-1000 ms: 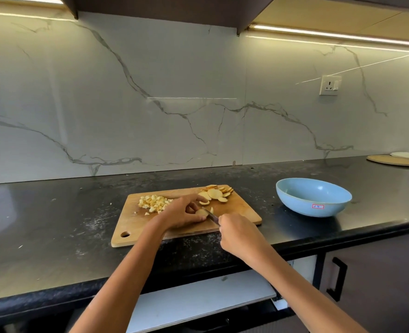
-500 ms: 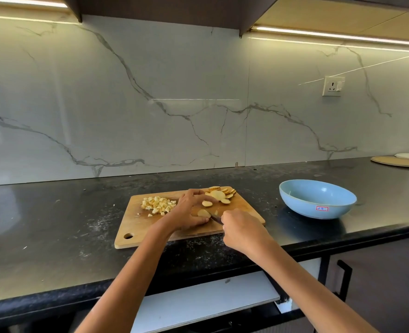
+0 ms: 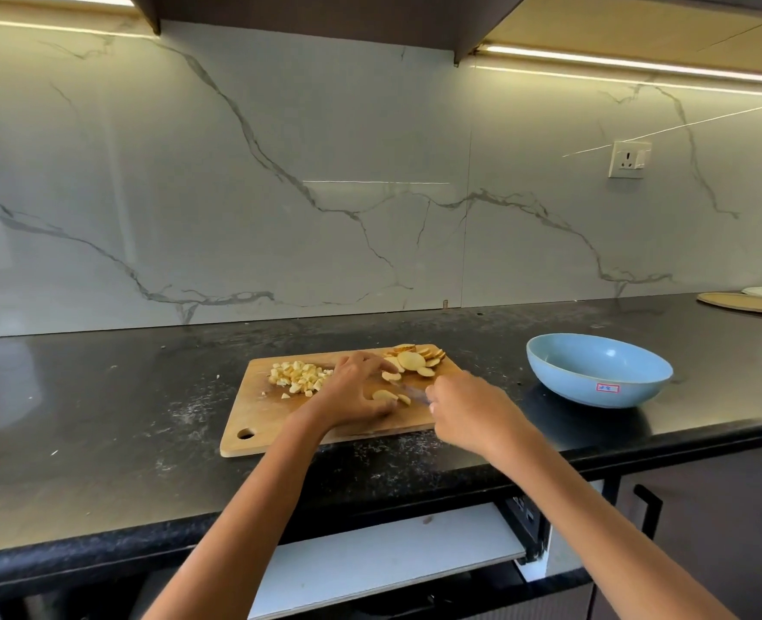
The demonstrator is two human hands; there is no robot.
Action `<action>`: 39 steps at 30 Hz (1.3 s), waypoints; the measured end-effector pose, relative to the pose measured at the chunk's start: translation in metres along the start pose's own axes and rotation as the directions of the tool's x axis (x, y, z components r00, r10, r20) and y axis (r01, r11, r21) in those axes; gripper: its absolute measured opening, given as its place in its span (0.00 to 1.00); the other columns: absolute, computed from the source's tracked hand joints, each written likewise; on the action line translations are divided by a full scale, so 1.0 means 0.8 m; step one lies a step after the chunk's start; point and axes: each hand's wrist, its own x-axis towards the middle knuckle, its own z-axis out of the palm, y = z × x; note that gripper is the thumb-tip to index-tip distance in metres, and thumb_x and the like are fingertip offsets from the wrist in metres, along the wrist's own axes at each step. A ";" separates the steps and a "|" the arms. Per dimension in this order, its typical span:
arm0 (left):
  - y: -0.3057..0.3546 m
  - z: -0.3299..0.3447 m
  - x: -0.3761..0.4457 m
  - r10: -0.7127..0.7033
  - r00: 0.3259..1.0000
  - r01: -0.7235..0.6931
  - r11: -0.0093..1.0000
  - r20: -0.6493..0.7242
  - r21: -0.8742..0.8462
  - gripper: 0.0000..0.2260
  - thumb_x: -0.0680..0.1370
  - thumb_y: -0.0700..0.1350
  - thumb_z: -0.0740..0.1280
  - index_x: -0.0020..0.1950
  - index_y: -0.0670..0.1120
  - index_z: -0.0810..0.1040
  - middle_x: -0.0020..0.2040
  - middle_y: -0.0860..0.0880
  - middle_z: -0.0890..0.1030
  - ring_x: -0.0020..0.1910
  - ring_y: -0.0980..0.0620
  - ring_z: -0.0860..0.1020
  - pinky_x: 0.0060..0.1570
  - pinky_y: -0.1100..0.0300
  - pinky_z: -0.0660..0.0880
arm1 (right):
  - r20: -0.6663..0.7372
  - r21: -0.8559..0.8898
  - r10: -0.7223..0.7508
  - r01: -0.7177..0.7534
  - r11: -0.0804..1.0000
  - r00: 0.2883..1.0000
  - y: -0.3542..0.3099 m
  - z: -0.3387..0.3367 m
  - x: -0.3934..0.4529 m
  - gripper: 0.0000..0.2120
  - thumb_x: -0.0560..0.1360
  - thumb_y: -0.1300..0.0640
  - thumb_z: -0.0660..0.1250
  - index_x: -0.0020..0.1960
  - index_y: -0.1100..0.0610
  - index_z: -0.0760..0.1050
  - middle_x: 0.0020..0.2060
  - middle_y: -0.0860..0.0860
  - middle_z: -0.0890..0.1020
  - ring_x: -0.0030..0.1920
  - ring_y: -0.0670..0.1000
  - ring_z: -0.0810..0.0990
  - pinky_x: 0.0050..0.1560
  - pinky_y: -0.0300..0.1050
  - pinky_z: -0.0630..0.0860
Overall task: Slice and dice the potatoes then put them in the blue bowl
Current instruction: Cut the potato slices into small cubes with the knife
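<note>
- while the left hand (image 3: 356, 391) presses the potato slices (image 3: 390, 396) flat, the right hand (image 3: 468, 407) grips the knife (image 3: 408, 390).
- the slices lie between both hands.

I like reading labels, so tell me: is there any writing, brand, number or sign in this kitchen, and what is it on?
Sticker on the blue bowl: red marks, too small and blurred to read.
Wall socket: no readable marking.
No other text shows.
</note>
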 end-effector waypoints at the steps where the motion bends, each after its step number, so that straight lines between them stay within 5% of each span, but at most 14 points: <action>1: -0.002 -0.001 0.000 -0.012 1.000 0.013 1.000 -0.018 0.012 0.22 0.73 0.53 0.69 0.65 0.53 0.70 0.68 0.50 0.67 0.67 0.50 0.63 0.67 0.52 0.64 | -0.014 0.016 0.015 -0.015 1.000 1.000 0.003 -0.005 0.000 0.08 0.78 0.61 0.58 0.40 0.59 0.71 0.32 0.49 0.70 0.34 0.49 0.72 0.32 0.40 0.66; 7: -0.003 -0.005 -0.003 -0.045 0.999 0.044 0.997 -0.011 -0.067 0.24 0.71 0.52 0.72 0.64 0.48 0.70 0.50 0.53 0.78 0.47 0.57 0.76 0.41 0.72 0.70 | -0.012 0.064 0.069 -0.068 0.996 0.998 0.010 -0.009 0.004 0.07 0.78 0.61 0.58 0.41 0.60 0.71 0.30 0.49 0.69 0.37 0.52 0.74 0.35 0.43 0.68; 10: 0.000 -0.004 -0.003 -0.033 0.999 0.030 0.992 -0.019 -0.122 0.24 0.70 0.51 0.73 0.63 0.47 0.71 0.49 0.52 0.78 0.47 0.55 0.77 0.47 0.67 0.75 | 0.023 0.064 0.094 -0.096 0.993 0.995 0.010 0.002 0.003 0.13 0.78 0.61 0.58 0.34 0.58 0.65 0.31 0.49 0.68 0.35 0.51 0.72 0.37 0.44 0.67; 13: 0.002 -0.002 -0.003 -0.031 1.000 0.031 0.990 -0.001 -0.140 0.25 0.70 0.52 0.73 0.63 0.48 0.71 0.49 0.52 0.79 0.48 0.54 0.78 0.53 0.60 0.77 | -0.003 0.087 0.102 -0.101 0.991 0.995 0.009 0.006 0.002 0.10 0.78 0.60 0.58 0.38 0.58 0.67 0.32 0.48 0.68 0.36 0.51 0.71 0.37 0.44 0.66; 18: 0.002 -0.003 -0.004 -0.045 0.999 0.042 0.986 -0.015 -0.160 0.26 0.69 0.53 0.74 0.63 0.48 0.71 0.48 0.53 0.78 0.46 0.57 0.77 0.46 0.68 0.75 | -0.054 0.092 0.077 -0.072 0.993 0.996 0.005 0.014 0.005 0.15 0.78 0.61 0.58 0.32 0.55 0.63 0.30 0.49 0.69 0.34 0.51 0.71 0.27 0.40 0.62; 23: 0.001 0.000 -0.005 -0.045 0.998 0.036 0.985 -0.045 -0.168 0.28 0.68 0.53 0.75 0.64 0.46 0.71 0.47 0.53 0.80 0.47 0.55 0.78 0.52 0.62 0.76 | -0.051 0.097 0.025 -0.020 0.995 0.998 0.001 0.025 0.008 0.06 0.78 0.61 0.58 0.43 0.58 0.71 0.33 0.49 0.69 0.38 0.51 0.73 0.31 0.39 0.66; 32: -0.001 0.000 -0.003 -0.067 0.995 0.054 0.985 -0.075 -0.166 0.33 0.66 0.53 0.76 0.66 0.46 0.69 0.46 0.51 0.83 0.46 0.54 0.79 0.51 0.60 0.76 | -0.070 0.043 -0.007 0.010 0.999 0.998 -0.005 0.030 0.012 0.08 0.78 0.61 0.58 0.50 0.60 0.76 0.31 0.48 0.67 0.39 0.52 0.72 0.28 0.40 0.61; 39: 0.001 -0.002 -0.005 -0.074 0.993 0.060 0.985 -0.087 -0.160 0.31 0.66 0.52 0.76 0.66 0.46 0.70 0.43 0.53 0.81 0.38 0.60 0.76 0.47 0.62 0.75 | -0.099 -0.147 -0.079 0.064 0.987 0.992 -0.027 0.035 0.004 0.10 0.79 0.65 0.58 0.57 0.59 0.74 0.49 0.55 0.79 0.44 0.53 0.77 0.37 0.42 0.66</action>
